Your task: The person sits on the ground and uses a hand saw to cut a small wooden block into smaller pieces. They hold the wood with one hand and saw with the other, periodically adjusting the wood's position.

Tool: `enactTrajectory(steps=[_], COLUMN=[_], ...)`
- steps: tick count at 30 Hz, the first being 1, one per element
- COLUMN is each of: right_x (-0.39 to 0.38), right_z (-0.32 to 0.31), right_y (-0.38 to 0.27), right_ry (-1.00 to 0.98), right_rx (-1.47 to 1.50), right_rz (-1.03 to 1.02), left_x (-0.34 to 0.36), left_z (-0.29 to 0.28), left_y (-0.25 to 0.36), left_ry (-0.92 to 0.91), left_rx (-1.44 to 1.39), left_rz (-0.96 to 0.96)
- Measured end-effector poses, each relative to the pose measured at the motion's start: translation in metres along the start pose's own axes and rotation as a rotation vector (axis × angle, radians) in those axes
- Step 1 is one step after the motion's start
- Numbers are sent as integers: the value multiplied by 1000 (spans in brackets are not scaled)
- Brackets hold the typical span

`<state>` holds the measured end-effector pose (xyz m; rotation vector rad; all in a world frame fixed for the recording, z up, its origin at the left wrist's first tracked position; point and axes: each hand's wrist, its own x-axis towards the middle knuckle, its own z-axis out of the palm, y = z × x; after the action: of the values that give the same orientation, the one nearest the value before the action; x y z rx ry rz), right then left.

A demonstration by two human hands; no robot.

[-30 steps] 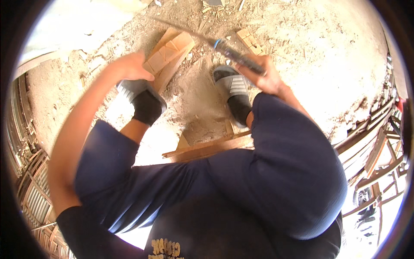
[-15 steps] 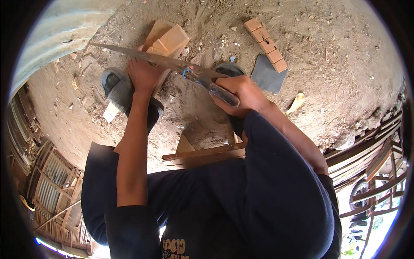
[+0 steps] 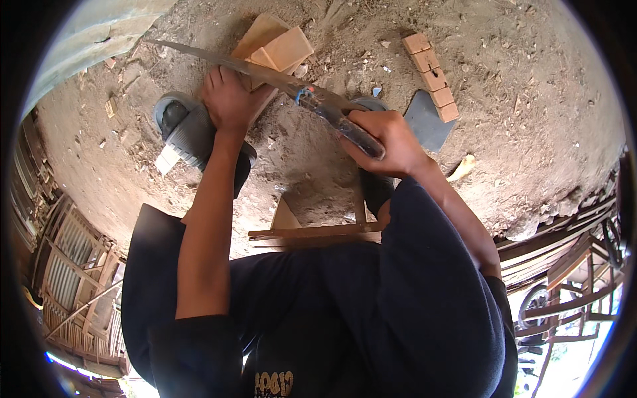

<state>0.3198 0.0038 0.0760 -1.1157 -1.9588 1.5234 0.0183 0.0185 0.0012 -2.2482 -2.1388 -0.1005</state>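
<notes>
My right hand (image 3: 391, 142) is wrapped round the dark handle of a handsaw (image 3: 361, 136), which has a blue tie where the handle meets the blade. The saw's long blade (image 3: 199, 56) slants up to the left, crossing over light-brown wood. Just below the blade, my left hand (image 3: 229, 99) grips a wooden block (image 3: 288, 50), its fingers partly bent over the wood. Another flat wooden piece (image 3: 259, 32) lies against that block at its far side. How deep the saw teeth sit in the wood is hidden.
A row of notched wooden blocks (image 3: 431, 78) rests partly on a dark flat sheet (image 3: 424, 126) to the right. My sandalled foot (image 3: 189, 132) is beside the left hand. Corrugated metal (image 3: 86, 40) borders the upper left, and a wooden frame (image 3: 312, 233) lies below my hands.
The whole view has shifted slightly. The saw stays over the wood with its tip a little farther up, and more of my left hand's fingers show below the blade. Both grips are unchanged.
</notes>
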Motion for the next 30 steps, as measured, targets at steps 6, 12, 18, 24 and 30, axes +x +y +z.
enactTrajectory(steps=[6, 12, 18, 24, 30], right_x=[-6, -84, -28, -68, -59], right_z=[1, -35, 5, -25, -16], right_y=[-14, -33, -19, -29, -14], right_ry=[-23, -46, -43, -19, -68], right_rx=[31, 87, -35, 141, -10], right_rz=[146, 376, 121, 400, 260], left_x=[-1, 0, -4, 0, -1], left_z=[0, 11, 12, 12, 3], left_y=[-7, -3, -13, -7, -3], left_ry=[50, 160, -3, 108, -77], left_rx=[-47, -19, -27, -31, 49], left_rz=[-13, 54, -16, 76, -98])
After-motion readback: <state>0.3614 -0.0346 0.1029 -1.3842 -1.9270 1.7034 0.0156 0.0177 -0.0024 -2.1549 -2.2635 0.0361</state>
